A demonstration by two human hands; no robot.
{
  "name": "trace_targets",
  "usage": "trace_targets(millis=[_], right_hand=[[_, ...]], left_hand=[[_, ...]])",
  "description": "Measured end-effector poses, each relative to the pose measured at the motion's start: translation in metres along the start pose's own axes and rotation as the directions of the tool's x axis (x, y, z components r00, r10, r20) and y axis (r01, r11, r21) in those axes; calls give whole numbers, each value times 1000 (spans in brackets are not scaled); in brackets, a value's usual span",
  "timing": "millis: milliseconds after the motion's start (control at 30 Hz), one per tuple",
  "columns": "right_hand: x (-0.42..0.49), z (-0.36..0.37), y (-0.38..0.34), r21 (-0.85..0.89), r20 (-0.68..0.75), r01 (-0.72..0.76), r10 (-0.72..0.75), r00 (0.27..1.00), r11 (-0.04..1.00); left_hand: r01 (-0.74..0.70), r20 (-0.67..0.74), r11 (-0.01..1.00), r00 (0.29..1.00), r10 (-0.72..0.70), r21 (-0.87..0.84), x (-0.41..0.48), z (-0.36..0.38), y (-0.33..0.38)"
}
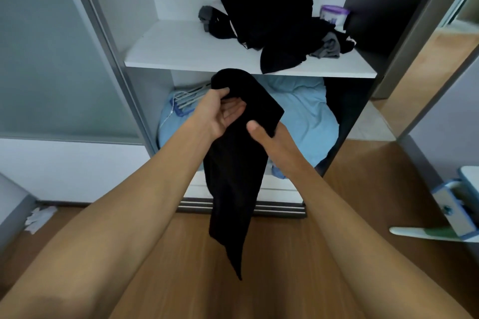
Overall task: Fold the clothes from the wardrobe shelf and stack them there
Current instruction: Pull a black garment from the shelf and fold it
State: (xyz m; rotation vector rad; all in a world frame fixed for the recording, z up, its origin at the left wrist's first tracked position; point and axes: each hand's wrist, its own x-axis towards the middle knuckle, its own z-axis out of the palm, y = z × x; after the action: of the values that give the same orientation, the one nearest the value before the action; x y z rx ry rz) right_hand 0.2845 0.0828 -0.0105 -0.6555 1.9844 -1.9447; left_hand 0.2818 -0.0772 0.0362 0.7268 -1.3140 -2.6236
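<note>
I hold a black garment in front of the wardrobe, just below the front edge of the white shelf. Its top is bunched over my left hand and the rest hangs down in a long narrow strip over the wooden floor. My left thumb presses on the upper fold while my palm faces me; the fingertips are tucked into the cloth, so that hand pinches it. My right hand grips the garment's right edge lower down, thumb on the front, the other fingers hidden behind the fabric.

On the shelf lies a loose heap of dark clothes, unfolded, with a grey piece at its right side and another grey bit at its left. A purple-lidded tub stands behind the heap in the right back corner. In the compartment below the shelf sits light blue bedding, with a bundle of hangers resting on its left part. A frosted sliding door stands to the left.
</note>
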Motion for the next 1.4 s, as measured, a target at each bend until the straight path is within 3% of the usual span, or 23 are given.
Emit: trace_targets(millis=[133,267,367,467,533,700,867,967,1033,1200,1400], right_hand=[[12,-7,-6,-70,-210,78,-91,973,994],[27,-31,-16,-30,-239,39,-45,970,999],[34,-48,-27,-12,-263,22,-24,965,1000],[40,-64,-40,24,-263,-7,13,965,1000],[43,-72,-47,33,-266,-30,38,963,999],[46,-89,-56,115,-291,-68,99,952,991],[44,-105,-58,174,-307,-80,131,943,982],[45,-116,-60,173,-344,-89,145,928,981],[44,-125,-60,190,-350,-89,152,924,978],[26,-133,-34,144,-237,-180,211,948,973],[26,-124,-37,185,-330,-96,153,931,978]], left_hand=[[-25,86,997,996,18,72,7,-10,1],[-144,231,925,971,63,351,15,-36,5],[-293,110,896,956,272,333,28,-53,7],[-342,34,886,936,350,313,43,-61,5],[-368,69,850,926,370,378,55,-61,-1],[-435,378,792,882,280,428,64,-37,-23],[-457,322,654,890,325,603,67,-10,-28],[-493,351,611,870,346,619,68,-2,-26],[-494,366,642,869,333,587,68,4,-26],[-387,347,829,903,253,403,59,16,-22],[-304,372,857,917,145,416,50,10,-5]])
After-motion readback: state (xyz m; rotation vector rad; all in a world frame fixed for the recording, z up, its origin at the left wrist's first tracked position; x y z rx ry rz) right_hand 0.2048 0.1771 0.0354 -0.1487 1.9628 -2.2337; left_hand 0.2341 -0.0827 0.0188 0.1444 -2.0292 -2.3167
